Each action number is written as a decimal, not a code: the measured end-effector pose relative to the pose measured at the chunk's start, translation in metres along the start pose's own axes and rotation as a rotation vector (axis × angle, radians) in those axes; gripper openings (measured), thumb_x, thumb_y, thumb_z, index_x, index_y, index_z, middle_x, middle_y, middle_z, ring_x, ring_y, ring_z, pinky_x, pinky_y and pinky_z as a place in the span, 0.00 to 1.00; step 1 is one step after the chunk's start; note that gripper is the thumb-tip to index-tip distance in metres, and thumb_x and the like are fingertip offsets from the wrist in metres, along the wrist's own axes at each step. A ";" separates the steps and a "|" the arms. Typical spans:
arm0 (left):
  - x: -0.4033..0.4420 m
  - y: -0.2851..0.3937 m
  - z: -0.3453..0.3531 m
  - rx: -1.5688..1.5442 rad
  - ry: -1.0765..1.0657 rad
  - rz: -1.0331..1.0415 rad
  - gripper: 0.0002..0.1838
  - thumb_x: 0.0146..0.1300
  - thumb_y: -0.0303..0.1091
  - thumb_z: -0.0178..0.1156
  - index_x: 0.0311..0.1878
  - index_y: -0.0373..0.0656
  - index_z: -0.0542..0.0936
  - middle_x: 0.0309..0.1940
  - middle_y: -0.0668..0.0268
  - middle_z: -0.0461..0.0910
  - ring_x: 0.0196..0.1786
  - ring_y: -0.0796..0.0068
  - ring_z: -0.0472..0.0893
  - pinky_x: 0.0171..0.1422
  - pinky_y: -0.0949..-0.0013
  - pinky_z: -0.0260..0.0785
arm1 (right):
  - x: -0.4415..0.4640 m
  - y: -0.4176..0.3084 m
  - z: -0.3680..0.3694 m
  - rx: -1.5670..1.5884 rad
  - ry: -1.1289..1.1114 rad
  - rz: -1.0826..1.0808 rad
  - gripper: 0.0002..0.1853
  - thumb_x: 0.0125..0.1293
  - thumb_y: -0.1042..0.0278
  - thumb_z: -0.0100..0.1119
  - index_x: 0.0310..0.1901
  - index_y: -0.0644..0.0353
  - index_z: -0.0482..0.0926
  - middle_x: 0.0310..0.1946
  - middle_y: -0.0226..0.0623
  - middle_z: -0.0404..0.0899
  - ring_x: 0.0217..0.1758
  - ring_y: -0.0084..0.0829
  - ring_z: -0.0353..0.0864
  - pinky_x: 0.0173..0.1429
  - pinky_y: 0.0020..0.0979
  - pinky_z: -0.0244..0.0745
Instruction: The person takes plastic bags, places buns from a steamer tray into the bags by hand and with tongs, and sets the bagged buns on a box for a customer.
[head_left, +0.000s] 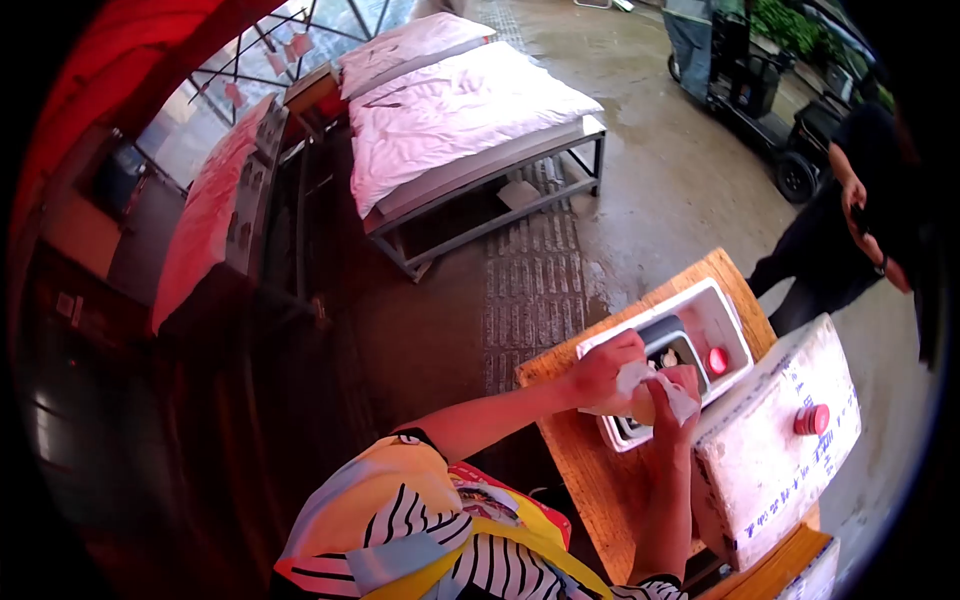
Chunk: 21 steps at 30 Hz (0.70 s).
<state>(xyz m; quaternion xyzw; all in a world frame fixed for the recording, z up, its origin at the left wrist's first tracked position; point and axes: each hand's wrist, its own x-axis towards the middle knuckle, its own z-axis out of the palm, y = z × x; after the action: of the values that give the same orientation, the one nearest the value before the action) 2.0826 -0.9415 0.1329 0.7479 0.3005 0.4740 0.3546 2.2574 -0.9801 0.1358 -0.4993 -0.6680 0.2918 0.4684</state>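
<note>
My left hand (605,374) and my right hand (676,404) are close together above a white foam box (735,325) on a wooden table. Both have their fingers closed on a thin, crumpled white plastic bag (636,377). A tan shape shows low between the hands, too blurred to name. Beneath them, a grey-rimmed container (662,328) sits inside the box, with small pale pieces in it, partly hidden by my hands. A red round lid or jar (717,361) lies in the box, right of the container.
On my right, a white foam box with handwriting (765,450) bears a red-lidded jar (811,420). The wooden table (560,362) supports the first box. Ahead stand metal-framed tables under pale cloth (470,110). A person in dark clothes (850,215) stands at right, near a three-wheeled vehicle (750,100).
</note>
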 end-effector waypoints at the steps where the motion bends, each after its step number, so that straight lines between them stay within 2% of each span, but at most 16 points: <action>1: -0.008 -0.003 -0.047 0.059 0.041 0.046 0.11 0.46 0.21 0.64 0.33 0.40 0.72 0.35 0.62 0.71 0.37 0.64 0.75 0.42 0.71 0.68 | 0.017 -0.010 0.037 0.102 0.020 0.036 0.06 0.56 0.77 0.62 0.36 0.64 0.78 0.34 0.39 0.75 0.39 0.35 0.75 0.45 0.31 0.69; 2: -0.030 -0.003 -0.109 0.116 0.090 0.020 0.10 0.47 0.20 0.62 0.33 0.40 0.72 0.35 0.62 0.71 0.37 0.64 0.75 0.42 0.71 0.68 | 0.027 -0.033 0.100 0.250 0.054 0.093 0.05 0.56 0.77 0.62 0.34 0.64 0.78 0.34 0.38 0.76 0.39 0.35 0.75 0.45 0.32 0.69; 3: -0.043 -0.012 -0.143 0.140 0.159 0.010 0.09 0.49 0.20 0.61 0.33 0.39 0.72 0.36 0.62 0.72 0.37 0.64 0.75 0.42 0.71 0.68 | 0.038 -0.048 0.135 0.097 0.028 0.055 0.05 0.56 0.77 0.62 0.34 0.64 0.79 0.32 0.39 0.76 0.39 0.35 0.75 0.45 0.32 0.69; 4: -0.053 -0.024 -0.168 0.135 0.253 0.010 0.09 0.50 0.19 0.60 0.33 0.38 0.71 0.36 0.61 0.72 0.37 0.64 0.75 0.41 0.70 0.68 | 0.052 -0.058 0.169 0.257 -0.013 0.207 0.03 0.57 0.76 0.60 0.34 0.63 0.80 0.31 0.40 0.77 0.39 0.38 0.75 0.45 0.33 0.69; 5: -0.073 -0.031 -0.211 0.023 0.366 -0.133 0.05 0.55 0.20 0.56 0.33 0.37 0.70 0.35 0.60 0.73 0.37 0.65 0.75 0.41 0.70 0.68 | 0.067 -0.081 0.221 0.234 -0.098 0.083 0.03 0.59 0.76 0.59 0.34 0.63 0.80 0.31 0.40 0.77 0.39 0.39 0.75 0.44 0.33 0.69; 6: -0.091 -0.041 -0.256 0.070 0.405 -0.160 0.05 0.56 0.21 0.56 0.33 0.37 0.70 0.35 0.60 0.73 0.36 0.65 0.75 0.40 0.70 0.68 | 0.083 -0.101 0.270 0.209 -0.178 -0.045 0.03 0.60 0.75 0.58 0.34 0.62 0.81 0.32 0.40 0.77 0.39 0.39 0.75 0.44 0.33 0.69; 8: -0.133 -0.051 -0.351 0.156 0.482 -0.228 0.05 0.57 0.23 0.56 0.33 0.37 0.70 0.33 0.59 0.72 0.35 0.66 0.74 0.39 0.70 0.67 | 0.115 -0.140 0.368 -0.023 -0.267 -0.439 0.05 0.61 0.74 0.56 0.35 0.62 0.81 0.33 0.41 0.77 0.39 0.40 0.75 0.44 0.34 0.69; 9: -0.149 -0.051 -0.401 0.300 0.482 -0.167 0.04 0.58 0.23 0.55 0.32 0.37 0.69 0.30 0.59 0.72 0.33 0.66 0.74 0.38 0.71 0.66 | 0.129 -0.161 0.411 0.029 -0.269 -0.569 0.04 0.61 0.75 0.57 0.34 0.63 0.80 0.33 0.38 0.79 0.38 0.34 0.76 0.44 0.32 0.70; 11: -0.179 -0.045 -0.482 0.432 0.515 -0.371 0.04 0.58 0.23 0.56 0.32 0.38 0.70 0.27 0.63 0.70 0.29 0.71 0.72 0.37 0.72 0.66 | 0.145 -0.195 0.493 0.244 -0.291 -0.194 0.03 0.60 0.76 0.57 0.34 0.63 0.79 0.33 0.35 0.79 0.38 0.29 0.76 0.43 0.30 0.70; 12: -0.191 -0.048 -0.519 0.398 0.596 -0.369 0.04 0.58 0.24 0.56 0.34 0.38 0.71 0.27 0.65 0.70 0.29 0.75 0.72 0.37 0.73 0.66 | 0.148 -0.211 0.527 0.341 -0.287 0.014 0.02 0.60 0.76 0.57 0.34 0.63 0.78 0.33 0.34 0.79 0.38 0.26 0.76 0.43 0.28 0.70; 14: -0.206 -0.060 -0.585 0.335 0.742 -0.329 0.04 0.58 0.24 0.57 0.36 0.39 0.72 0.26 0.68 0.70 0.30 0.80 0.71 0.37 0.74 0.67 | 0.176 -0.246 0.597 0.508 -0.382 0.102 0.02 0.59 0.77 0.57 0.34 0.64 0.76 0.31 0.31 0.77 0.37 0.22 0.74 0.43 0.25 0.70; 16: -0.213 -0.063 -0.647 0.289 0.858 -0.260 0.05 0.58 0.24 0.57 0.38 0.39 0.74 0.27 0.70 0.71 0.31 0.83 0.71 0.38 0.75 0.67 | 0.202 -0.256 0.669 0.535 -0.446 -0.009 0.03 0.60 0.77 0.57 0.36 0.63 0.76 0.30 0.29 0.75 0.36 0.19 0.73 0.42 0.22 0.68; 17: -0.219 -0.062 -0.678 0.310 0.861 -0.354 0.04 0.60 0.23 0.55 0.38 0.37 0.74 0.30 0.60 0.76 0.34 0.73 0.77 0.42 0.73 0.69 | 0.215 -0.265 0.700 0.489 -0.491 -0.094 0.03 0.60 0.77 0.56 0.36 0.63 0.76 0.31 0.28 0.75 0.35 0.18 0.73 0.42 0.22 0.68; 18: -0.225 -0.069 -0.709 0.321 0.933 -0.363 0.04 0.60 0.23 0.54 0.38 0.37 0.75 0.30 0.61 0.77 0.34 0.73 0.77 0.42 0.74 0.69 | 0.227 -0.275 0.730 0.446 -0.534 -0.180 0.03 0.60 0.76 0.56 0.36 0.63 0.76 0.31 0.27 0.76 0.35 0.17 0.72 0.41 0.21 0.68; 19: -0.228 -0.078 -0.737 0.331 1.005 -0.369 0.04 0.61 0.23 0.54 0.38 0.37 0.75 0.31 0.61 0.77 0.35 0.72 0.77 0.42 0.74 0.69 | 0.241 -0.284 0.757 0.377 -0.554 -0.154 0.03 0.61 0.76 0.55 0.37 0.62 0.76 0.33 0.25 0.75 0.37 0.16 0.72 0.43 0.20 0.68; 21: -0.231 -0.103 -0.796 0.346 1.090 -0.343 0.05 0.61 0.25 0.54 0.39 0.37 0.76 0.33 0.61 0.79 0.37 0.74 0.78 0.43 0.73 0.69 | 0.266 -0.297 0.824 0.740 -0.603 0.099 0.06 0.61 0.76 0.55 0.39 0.61 0.76 0.34 0.24 0.74 0.39 0.17 0.71 0.44 0.21 0.68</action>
<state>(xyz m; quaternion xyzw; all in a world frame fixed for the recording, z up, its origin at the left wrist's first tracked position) 1.2514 -0.8691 0.1724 0.3844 0.6285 0.6697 0.0936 1.3678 -0.7642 0.1573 -0.2233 -0.6006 0.6639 0.3856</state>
